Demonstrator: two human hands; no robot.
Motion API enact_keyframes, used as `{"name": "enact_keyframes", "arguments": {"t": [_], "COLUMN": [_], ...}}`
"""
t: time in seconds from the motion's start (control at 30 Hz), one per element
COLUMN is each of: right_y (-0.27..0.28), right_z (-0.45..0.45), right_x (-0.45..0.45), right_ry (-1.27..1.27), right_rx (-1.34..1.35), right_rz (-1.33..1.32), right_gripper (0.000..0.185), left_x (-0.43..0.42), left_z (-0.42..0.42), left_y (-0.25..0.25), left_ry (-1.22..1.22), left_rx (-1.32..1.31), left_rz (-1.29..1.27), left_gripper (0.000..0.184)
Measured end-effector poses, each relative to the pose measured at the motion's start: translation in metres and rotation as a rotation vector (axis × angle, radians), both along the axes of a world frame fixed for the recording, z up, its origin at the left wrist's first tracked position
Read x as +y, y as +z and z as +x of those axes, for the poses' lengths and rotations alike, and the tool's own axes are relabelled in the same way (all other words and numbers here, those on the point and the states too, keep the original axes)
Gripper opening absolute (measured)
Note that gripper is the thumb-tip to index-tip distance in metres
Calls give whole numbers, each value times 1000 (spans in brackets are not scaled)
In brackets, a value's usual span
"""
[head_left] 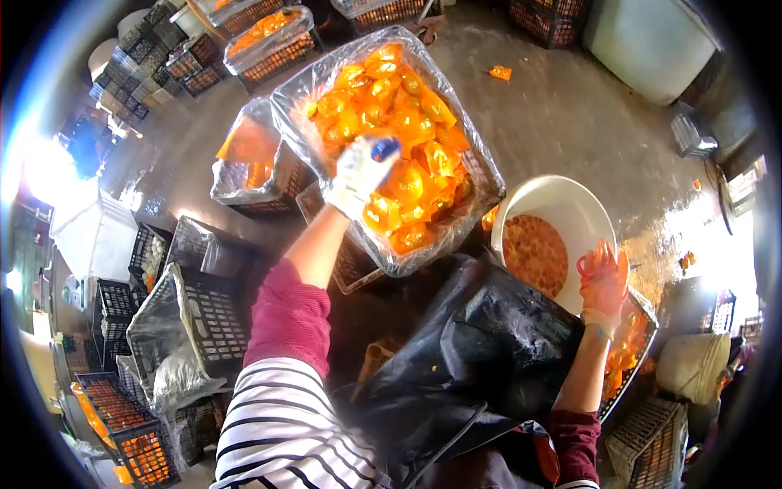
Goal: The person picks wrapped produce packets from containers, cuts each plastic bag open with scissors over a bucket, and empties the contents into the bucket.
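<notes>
My left hand [358, 175], in a white glove, is over a heap of glossy orange packets [407, 183] in a crate lined with clear plastic [281, 94]. A small blue thing [384, 148] shows at its curled fingers; blur hides what it is. At the right rim of a white bucket [582, 200] is my right hand [603, 285], its glove stained orange. A red loop [582, 267] like a scissors handle sits at its thumb, and most of that tool is hidden. Reddish-orange contents [533, 254] with round pieces lie in the bucket.
A second lined crate [257, 175] stands left of the main one. More orange packets [623, 350] fill a crate at my right. Black crates [216, 314] are stacked at the left. One loose packet [500, 73] lies on the wet floor [562, 114]. A black apron [489, 326] covers my lap.
</notes>
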State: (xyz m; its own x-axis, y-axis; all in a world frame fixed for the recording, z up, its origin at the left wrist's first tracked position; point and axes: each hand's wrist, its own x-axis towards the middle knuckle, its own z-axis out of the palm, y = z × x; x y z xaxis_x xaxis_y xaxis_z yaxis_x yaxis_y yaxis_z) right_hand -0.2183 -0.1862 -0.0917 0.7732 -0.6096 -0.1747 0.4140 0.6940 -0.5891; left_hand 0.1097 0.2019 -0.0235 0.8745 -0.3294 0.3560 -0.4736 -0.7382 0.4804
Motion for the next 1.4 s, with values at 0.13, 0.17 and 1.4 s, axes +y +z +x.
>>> {"name": "enact_keyframes", "arguments": {"t": [0.13,0.17,1.4], "right_y": [15,11,56], "right_z": [15,14,33], "right_x": [8,6,61], "right_ry": [22,54,-24], "right_rx": [3,-42,111], "right_rz": [-44,-87,-265], "right_gripper": [48,48,42], "left_x": [32,36,-30], "left_z": [80,99,129], "left_y": [11,12,56], "left_ry": [256,343,60], "left_rx": [-106,3,-217], "left_rz": [14,17,232], "left_gripper": [61,77,76]}}
